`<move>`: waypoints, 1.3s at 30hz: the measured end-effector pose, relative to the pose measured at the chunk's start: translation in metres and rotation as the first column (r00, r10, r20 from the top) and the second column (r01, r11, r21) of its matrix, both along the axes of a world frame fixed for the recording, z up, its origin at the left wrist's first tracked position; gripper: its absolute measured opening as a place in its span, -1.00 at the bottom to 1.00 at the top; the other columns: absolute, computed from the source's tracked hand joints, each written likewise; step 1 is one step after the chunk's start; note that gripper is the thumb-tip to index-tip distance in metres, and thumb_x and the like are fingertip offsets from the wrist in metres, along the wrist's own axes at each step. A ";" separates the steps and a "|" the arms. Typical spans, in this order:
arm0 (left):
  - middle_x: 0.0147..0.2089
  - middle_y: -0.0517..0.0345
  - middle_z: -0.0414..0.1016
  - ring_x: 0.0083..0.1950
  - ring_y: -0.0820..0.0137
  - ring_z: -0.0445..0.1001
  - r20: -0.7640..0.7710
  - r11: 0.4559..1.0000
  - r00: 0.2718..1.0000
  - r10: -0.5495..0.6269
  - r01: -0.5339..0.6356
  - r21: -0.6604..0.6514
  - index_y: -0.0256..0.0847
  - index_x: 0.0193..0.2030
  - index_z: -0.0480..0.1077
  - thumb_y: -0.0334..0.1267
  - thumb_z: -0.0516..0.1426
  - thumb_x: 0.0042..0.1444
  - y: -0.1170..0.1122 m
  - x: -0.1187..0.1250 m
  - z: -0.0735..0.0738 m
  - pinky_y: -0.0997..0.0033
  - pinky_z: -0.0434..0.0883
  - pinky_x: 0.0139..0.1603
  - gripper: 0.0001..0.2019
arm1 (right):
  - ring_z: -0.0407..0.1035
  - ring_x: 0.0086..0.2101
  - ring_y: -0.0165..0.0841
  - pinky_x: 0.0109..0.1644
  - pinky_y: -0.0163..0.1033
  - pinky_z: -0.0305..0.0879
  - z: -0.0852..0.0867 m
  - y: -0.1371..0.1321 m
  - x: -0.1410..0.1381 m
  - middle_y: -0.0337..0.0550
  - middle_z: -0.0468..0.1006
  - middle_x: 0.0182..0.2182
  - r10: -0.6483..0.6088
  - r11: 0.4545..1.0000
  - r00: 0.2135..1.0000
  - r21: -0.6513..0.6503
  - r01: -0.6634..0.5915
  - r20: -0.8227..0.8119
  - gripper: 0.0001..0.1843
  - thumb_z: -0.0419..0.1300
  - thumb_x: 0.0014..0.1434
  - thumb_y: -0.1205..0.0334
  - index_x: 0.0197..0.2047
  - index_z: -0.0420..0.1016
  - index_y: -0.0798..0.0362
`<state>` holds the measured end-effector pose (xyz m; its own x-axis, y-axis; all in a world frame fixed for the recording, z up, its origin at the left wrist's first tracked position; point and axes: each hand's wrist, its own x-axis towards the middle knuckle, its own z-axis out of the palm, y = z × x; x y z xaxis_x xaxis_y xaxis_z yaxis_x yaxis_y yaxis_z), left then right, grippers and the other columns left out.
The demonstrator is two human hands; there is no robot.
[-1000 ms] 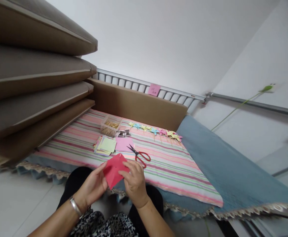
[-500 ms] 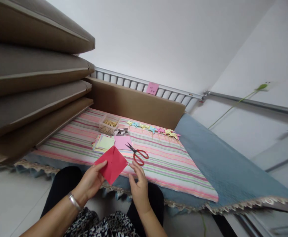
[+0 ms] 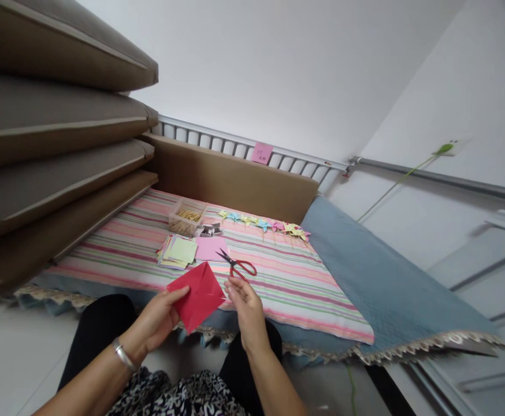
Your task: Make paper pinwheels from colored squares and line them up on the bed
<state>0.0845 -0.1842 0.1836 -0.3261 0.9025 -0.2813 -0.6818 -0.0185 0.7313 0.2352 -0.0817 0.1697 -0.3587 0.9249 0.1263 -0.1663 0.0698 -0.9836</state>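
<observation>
My left hand (image 3: 159, 318) grips a square of red paper (image 3: 201, 300) by its left side, thumb on top and fingers underneath. The paper is tilted, with a crease or slit running in from its edge. Just beyond its right corner is my right hand (image 3: 249, 309), thumb and fingertips drawn close together; whatever they may pinch is too small to make out. Red-handled scissors (image 3: 237, 266) lie beyond that hand, blades on a pink paper sheet (image 3: 212, 249). Left of this sheet is a stack of coloured paper squares (image 3: 178, 251), pale green on top.
Several paper pinwheels (image 3: 264, 225) on sticks line the back of the striped cloth (image 3: 296, 283). A clear plastic box (image 3: 186, 217) holds thin yellowish sticks. Tall folded panels (image 3: 62, 138) stand at the left, and a brown board (image 3: 230, 176) runs along the back.
My right hand's thumb and fingers have come together beside the paper's right corner. The red paper has tilted and turned slightly. The whole view has shifted a little.
</observation>
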 end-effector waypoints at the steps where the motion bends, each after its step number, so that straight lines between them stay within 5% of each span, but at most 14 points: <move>1: -0.21 -0.17 0.61 -0.27 0.19 0.59 -0.026 1.000 0.999 -0.019 0.020 0.012 -0.38 -0.13 0.48 -0.32 0.26 -0.02 -0.001 0.001 0.000 0.29 0.51 -0.24 -0.71 | 0.44 -0.12 -0.19 0.03 -0.07 0.28 0.003 0.001 0.000 -0.05 0.59 -0.18 0.006 1.000 1.000 0.031 -0.007 0.023 -0.66 0.28 -0.01 0.09 -0.16 0.51 0.05; 6: -0.27 -0.12 0.62 -0.31 0.23 0.57 -0.163 0.985 0.973 -0.165 0.171 0.021 -0.33 -0.15 0.54 -0.19 0.29 -0.07 -0.004 0.007 -0.001 0.37 0.44 -0.27 -0.66 | 0.29 0.05 -0.16 0.09 -0.08 0.22 0.025 0.006 -0.004 -0.11 0.46 0.03 0.061 0.943 0.973 0.308 -0.130 0.223 -0.55 0.32 -0.12 0.26 -0.08 0.52 -0.04; 9: -0.32 -0.08 0.62 -0.34 0.27 0.54 -0.225 0.975 0.949 -0.219 0.224 -0.003 -0.33 -0.19 0.56 -0.17 0.28 -0.07 -0.004 0.010 0.000 0.41 0.41 -0.29 -0.68 | 0.42 -0.24 -0.25 -0.18 -0.22 0.33 0.034 0.010 -0.009 -0.17 0.57 -0.29 0.155 0.915 0.914 0.294 -0.276 0.375 -0.78 0.32 -0.13 0.25 -0.31 0.59 0.01; 11: -0.35 -0.06 0.62 -0.37 0.30 0.52 -0.270 0.975 0.937 -0.222 0.221 -0.032 -0.33 -0.23 0.57 -0.18 0.29 -0.08 -0.004 0.009 0.000 0.43 0.39 -0.31 -0.71 | 0.34 -0.51 -0.36 -0.43 -0.31 0.27 0.035 0.014 -0.011 -0.27 0.47 -0.59 0.186 0.919 0.889 0.245 -0.308 0.419 -0.94 0.31 -0.10 0.25 -0.48 0.55 0.05; 13: -0.30 -0.03 0.62 -0.33 0.31 0.52 -0.328 0.990 0.934 -0.142 0.135 -0.044 -0.31 -0.22 0.56 -0.22 0.31 -0.12 -0.004 0.004 0.000 0.44 0.39 -0.28 -0.70 | 0.25 -0.59 -0.40 -0.52 -0.33 0.18 0.034 0.017 -0.013 -0.32 0.36 -0.68 0.128 0.931 0.901 0.263 -0.253 0.414 -0.92 0.28 -0.07 0.26 -0.54 0.50 0.06; 16: -0.14 -0.04 0.59 -0.17 0.29 0.52 -0.348 0.991 0.934 0.079 -0.111 -0.075 -0.27 -0.20 0.54 -0.20 0.33 -0.15 -0.006 -0.008 -0.003 0.44 0.39 -0.19 -0.67 | 0.31 -0.45 -0.34 -0.33 -0.26 0.26 0.033 0.017 -0.012 -0.24 0.42 -0.54 -0.030 0.926 0.930 0.362 -0.112 0.365 -0.93 0.22 0.00 0.28 -0.49 0.47 0.04; 18: -0.12 -0.14 0.58 -0.17 0.24 0.53 -0.218 0.988 0.975 0.038 -0.070 -0.140 -0.31 -0.20 0.52 -0.09 0.27 -0.07 -0.009 -0.013 -0.006 0.35 0.42 -0.17 -0.64 | 0.34 -0.32 -0.29 -0.16 -0.19 0.27 0.030 0.010 -0.009 -0.17 0.47 -0.43 -0.114 0.853 0.944 0.518 -0.068 0.311 -0.93 0.18 0.06 0.30 -0.44 0.48 0.03; 21: -0.15 -0.25 0.57 -0.18 0.19 0.54 0.112 0.978 0.974 -0.196 0.203 -0.055 -0.39 -0.18 0.49 0.03 0.13 0.07 -0.013 -0.010 -0.007 0.22 0.44 -0.11 -0.56 | 0.35 -0.23 -0.27 -0.09 -0.14 0.25 0.018 -0.009 -0.006 -0.11 0.51 -0.33 -0.136 0.594 0.949 0.790 -0.153 0.286 -0.88 0.14 0.13 0.35 -0.35 0.51 0.02; 23: -0.17 -0.21 0.58 -0.20 0.21 0.55 0.234 0.969 0.940 -0.248 0.241 0.061 -0.38 -0.13 0.46 -0.01 0.08 0.14 -0.012 -0.004 -0.008 0.21 0.45 -0.10 -0.58 | 0.34 -0.21 -0.26 -0.11 -0.11 0.26 0.007 -0.021 -0.004 -0.09 0.52 -0.27 -0.133 0.443 0.940 0.867 -0.226 0.313 -0.85 0.12 0.15 0.37 -0.29 0.51 0.00; 27: -0.24 -0.09 0.60 -0.30 0.29 0.57 0.258 0.985 0.951 -0.173 0.161 0.065 -0.35 -0.09 0.42 -0.27 0.11 0.16 -0.005 0.002 -0.015 0.31 0.50 -0.28 -0.76 | 0.32 -0.21 -0.25 -0.13 -0.08 0.28 -0.009 -0.032 0.000 -0.07 0.51 -0.22 -0.144 0.325 0.929 0.903 -0.280 0.340 -0.81 0.10 0.15 0.39 -0.25 0.51 0.00; 32: -0.33 -0.10 0.59 -0.33 0.30 0.56 0.207 0.987 0.965 -0.160 0.161 0.014 -0.43 -0.18 0.44 -0.47 0.13 0.08 -0.002 -0.004 -0.026 0.37 0.49 -0.29 -0.85 | 0.32 -0.19 -0.26 -0.10 -0.07 0.30 -0.014 -0.028 0.006 -0.08 0.50 -0.19 -0.143 0.280 0.912 0.899 -0.335 0.385 -0.78 0.12 0.14 0.42 -0.22 0.53 -0.03; 39: -0.38 -0.07 0.57 -0.44 0.39 0.50 0.160 0.993 0.980 -0.120 0.119 0.011 -0.44 -0.29 0.46 -0.51 0.14 0.05 -0.004 -0.011 -0.025 0.45 0.46 -0.37 -0.91 | 0.32 -0.06 -0.22 0.04 -0.03 0.25 -0.012 -0.030 0.009 -0.07 0.52 -0.08 -0.104 0.308 0.861 0.840 -0.447 0.497 -0.77 0.12 0.18 0.37 -0.12 0.50 -0.03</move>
